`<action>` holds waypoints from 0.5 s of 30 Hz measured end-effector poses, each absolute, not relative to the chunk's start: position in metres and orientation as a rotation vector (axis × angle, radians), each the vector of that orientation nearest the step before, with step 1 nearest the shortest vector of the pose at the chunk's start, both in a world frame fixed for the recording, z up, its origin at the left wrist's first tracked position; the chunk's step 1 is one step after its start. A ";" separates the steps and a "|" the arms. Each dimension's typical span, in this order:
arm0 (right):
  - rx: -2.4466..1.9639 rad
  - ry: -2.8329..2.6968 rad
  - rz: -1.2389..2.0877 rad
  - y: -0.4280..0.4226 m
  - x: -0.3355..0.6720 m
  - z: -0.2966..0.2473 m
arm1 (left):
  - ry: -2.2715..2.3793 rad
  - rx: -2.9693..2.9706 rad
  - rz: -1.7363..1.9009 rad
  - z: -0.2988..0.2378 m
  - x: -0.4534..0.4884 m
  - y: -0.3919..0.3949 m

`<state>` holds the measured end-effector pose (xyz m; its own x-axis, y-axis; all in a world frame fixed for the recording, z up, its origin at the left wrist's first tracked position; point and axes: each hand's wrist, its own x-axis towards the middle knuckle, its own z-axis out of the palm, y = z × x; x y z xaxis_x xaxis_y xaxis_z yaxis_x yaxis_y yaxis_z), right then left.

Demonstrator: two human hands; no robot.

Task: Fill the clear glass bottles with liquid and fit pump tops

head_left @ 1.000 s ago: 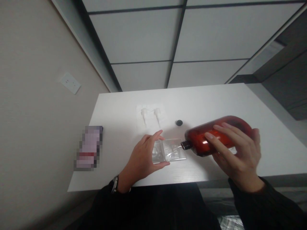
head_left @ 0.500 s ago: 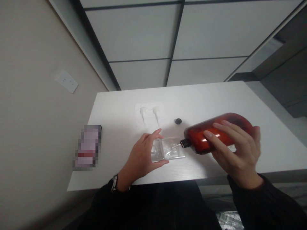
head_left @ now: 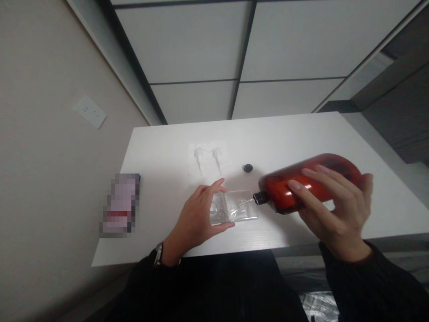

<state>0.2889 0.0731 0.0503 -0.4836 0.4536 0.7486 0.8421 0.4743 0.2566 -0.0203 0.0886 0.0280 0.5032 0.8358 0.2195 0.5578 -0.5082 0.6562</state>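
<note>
My right hand [head_left: 335, 210] grips a large red-brown bottle [head_left: 308, 181], tipped on its side with its open black neck pointing left. The neck sits just at the right edge of a small clear plastic container [head_left: 239, 205] lying flat on the white table [head_left: 301, 134]. My left hand [head_left: 197, 217] steadies the container's left end between thumb and fingers. A thin stream or thread seems to run from the neck into the container.
A small black cap [head_left: 248, 168] lies on the table behind the container. Further left, a clear packet with two white pump heads [head_left: 208, 158] rests flat. A blurred-out object [head_left: 120, 203] sits at the table's left edge, beside the wall with a socket [head_left: 90, 112].
The bottle and my right hand have shifted slightly right and up. My left hand and the container stay in place.
</note>
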 end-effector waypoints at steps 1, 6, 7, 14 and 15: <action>-1.077 -2.113 -0.832 0.073 0.289 0.051 | 1.141 2.238 0.720 0.028 -0.020 0.089; -1.136 -2.087 -0.816 0.071 0.284 0.053 | 1.142 2.231 0.709 0.027 -0.020 0.089; -1.137 -2.083 -0.817 0.070 0.283 0.053 | 1.143 2.231 0.710 0.027 -0.020 0.089; -1.149 -2.054 -0.810 0.071 0.284 0.054 | 1.145 2.236 0.713 0.025 -0.021 0.089; -1.151 -2.054 -0.805 0.071 0.284 0.054 | 1.146 2.233 0.712 0.025 -0.021 0.089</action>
